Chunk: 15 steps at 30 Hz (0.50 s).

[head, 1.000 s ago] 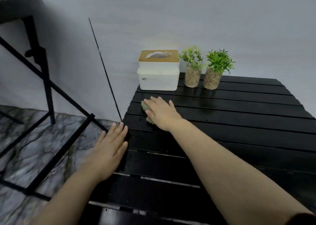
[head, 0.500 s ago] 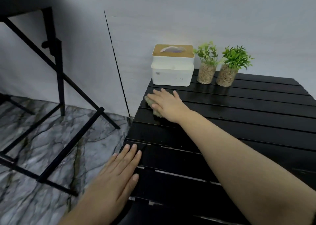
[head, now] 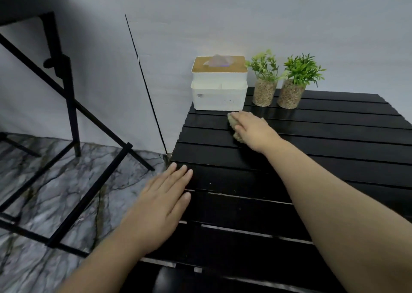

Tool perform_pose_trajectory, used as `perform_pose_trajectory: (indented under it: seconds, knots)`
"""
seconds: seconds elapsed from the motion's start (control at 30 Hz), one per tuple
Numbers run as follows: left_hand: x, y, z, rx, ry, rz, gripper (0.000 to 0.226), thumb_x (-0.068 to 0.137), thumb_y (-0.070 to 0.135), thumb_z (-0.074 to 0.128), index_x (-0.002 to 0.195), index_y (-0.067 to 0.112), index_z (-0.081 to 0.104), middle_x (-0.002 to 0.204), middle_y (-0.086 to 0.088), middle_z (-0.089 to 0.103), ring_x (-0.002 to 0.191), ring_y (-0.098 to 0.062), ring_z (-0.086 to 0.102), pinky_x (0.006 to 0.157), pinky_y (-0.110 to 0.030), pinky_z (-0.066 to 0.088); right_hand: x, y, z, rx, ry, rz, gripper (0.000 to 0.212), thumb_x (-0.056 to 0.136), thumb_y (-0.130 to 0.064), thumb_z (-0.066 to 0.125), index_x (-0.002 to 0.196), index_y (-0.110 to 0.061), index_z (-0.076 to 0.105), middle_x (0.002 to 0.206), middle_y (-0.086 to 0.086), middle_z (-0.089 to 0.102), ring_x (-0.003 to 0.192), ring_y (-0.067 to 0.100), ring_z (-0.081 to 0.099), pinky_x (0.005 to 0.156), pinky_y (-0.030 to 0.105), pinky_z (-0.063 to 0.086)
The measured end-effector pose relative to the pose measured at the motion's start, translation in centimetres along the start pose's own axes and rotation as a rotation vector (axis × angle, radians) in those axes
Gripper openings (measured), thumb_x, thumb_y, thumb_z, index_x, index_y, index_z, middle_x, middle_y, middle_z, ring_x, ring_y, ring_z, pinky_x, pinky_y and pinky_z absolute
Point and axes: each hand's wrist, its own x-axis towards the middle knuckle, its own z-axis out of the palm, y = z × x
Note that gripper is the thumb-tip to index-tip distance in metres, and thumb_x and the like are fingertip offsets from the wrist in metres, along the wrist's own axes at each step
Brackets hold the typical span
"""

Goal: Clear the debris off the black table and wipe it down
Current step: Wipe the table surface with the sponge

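The black slatted table [head: 334, 150] fills the right half of the view. My right hand [head: 253, 129] lies flat near the table's far left corner, pressing a small beige-green cloth [head: 233, 123] onto the slats just in front of the tissue box. Only the cloth's left edge shows past my fingers. My left hand [head: 160, 206] rests palm down with fingers spread on the table's left edge, holding nothing. A few tiny pale specks sit on the slats near the middle.
A white tissue box [head: 219, 84] with a wooden lid stands at the table's back left. Two small green plants in gravel-filled glasses [head: 264, 79] [head: 293, 82] stand to its right. A black metal frame [head: 66, 114] stands on the marble floor at left.
My right hand has slid the cloth away from the left edge, toward the tissue box. My left hand stays flat on the table's left edge. The head camera has shifted.
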Motion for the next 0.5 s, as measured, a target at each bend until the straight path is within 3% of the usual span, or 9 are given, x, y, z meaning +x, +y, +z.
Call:
perform_pose_trajectory:
  seconds: [0.1,0.2,0.23,0.3,0.37,0.43,0.5]
  knots:
    - [7.1,-0.3,0.3,0.051,0.056,0.000,0.050,0.097,0.038,0.022,0.145,0.027,0.016,0.155,0.011,0.008,0.141,-0.001,-0.006,0.114,-0.023,-0.005,-3.1,-0.3,0.3,0.128,-0.064,-0.209,0.042,0.098,-0.018,0.042,0.139,-0.017,0.040,0.148,0.006,0.037,0.137,0.020,0.030,0.113,0.023,0.015]
    - [13.0,-0.4,1.5,0.058,-0.029,-0.052,0.050,0.098,0.032,0.024,0.146,0.021,0.014,0.157,0.004,0.006,0.143,-0.010,-0.004,0.116,-0.029,-0.003,-6.0,2.2,-1.1,0.203,-0.074,-0.327,0.040,0.095,-0.014,0.049,0.134,-0.022,0.049,0.141,-0.003,0.045,0.130,0.009,0.035,0.100,0.000,0.012]
    - [14.3,-0.3,2.0,0.060,-0.048,-0.041,0.050,0.098,0.032,0.023,0.146,0.021,0.013,0.157,0.004,0.005,0.144,-0.011,-0.004,0.116,-0.030,-0.003,-6.0,3.6,-1.8,0.200,-0.051,-0.280,0.040,0.095,-0.013,0.048,0.134,-0.023,0.048,0.142,-0.003,0.044,0.131,0.010,0.035,0.103,0.002,0.011]
    - [16.0,0.0,2.8,0.058,-0.072,-0.019,0.051,0.098,0.032,0.022,0.146,0.020,0.012,0.157,0.003,0.004,0.144,-0.012,-0.004,0.116,-0.030,-0.003,-4.7,5.6,-2.5,0.130,0.006,-0.051,0.041,0.098,-0.017,0.041,0.139,-0.022,0.040,0.149,0.001,0.035,0.138,0.018,0.028,0.116,0.028,0.012]
    - [16.5,0.0,3.3,0.071,-0.092,-0.032,0.051,0.098,0.033,0.020,0.146,0.020,0.009,0.157,0.002,0.002,0.144,-0.012,-0.006,0.115,-0.031,-0.003,-3.3,4.8,-1.8,0.010,0.051,0.186,0.043,0.099,-0.023,0.034,0.142,-0.022,0.032,0.153,0.004,0.026,0.140,0.024,0.022,0.115,0.047,0.012]
    - [16.4,-0.1,3.7,0.087,-0.092,-0.046,0.051,0.098,0.033,0.020,0.146,0.021,0.008,0.157,0.002,0.001,0.144,-0.012,-0.006,0.116,-0.031,-0.003,-2.6,2.2,0.0,-0.062,0.102,0.189,0.040,0.097,-0.026,0.036,0.137,-0.020,0.037,0.148,0.007,0.033,0.136,0.028,0.025,0.109,0.051,0.018]
    - [16.1,0.0,3.7,0.092,-0.092,-0.045,0.051,0.098,0.033,0.021,0.146,0.021,0.008,0.157,0.003,0.001,0.144,-0.012,-0.005,0.116,-0.031,-0.003,-2.8,-0.1,1.7,-0.070,0.120,0.012,0.035,0.094,-0.026,0.039,0.129,-0.021,0.044,0.138,0.007,0.042,0.130,0.028,0.033,0.103,0.050,0.025]
